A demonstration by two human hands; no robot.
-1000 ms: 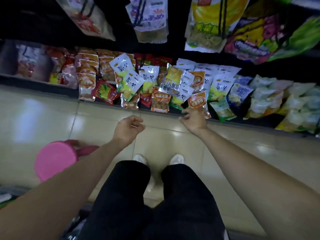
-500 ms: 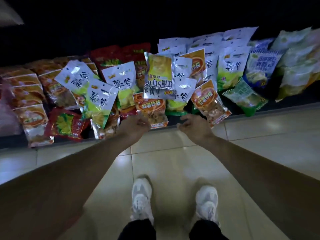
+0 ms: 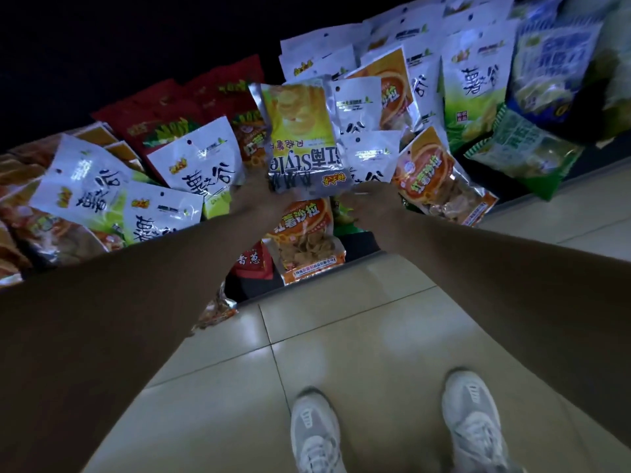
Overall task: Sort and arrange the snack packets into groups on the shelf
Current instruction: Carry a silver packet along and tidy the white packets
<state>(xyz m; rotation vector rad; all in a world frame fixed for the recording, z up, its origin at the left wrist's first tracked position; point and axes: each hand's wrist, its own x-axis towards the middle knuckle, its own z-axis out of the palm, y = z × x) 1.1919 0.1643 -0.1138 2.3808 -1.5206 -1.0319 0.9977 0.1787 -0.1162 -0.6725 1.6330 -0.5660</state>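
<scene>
Yellow packet (image 3: 300,131) seems pinched at bottom between left hand (image 3: 261,201) and right hand (image 3: 374,204) fingers.

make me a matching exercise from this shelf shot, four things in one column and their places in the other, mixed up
Things:
1. yellow packet
2. red packets
3. blue packet
4. shoes

Places:
a. far right of the shelf
b. on the floor tiles
c. back left, behind the white packets
d. near edge between the left hand and right hand

Pairs: 1-d, 2-c, 3-a, 4-b
</scene>
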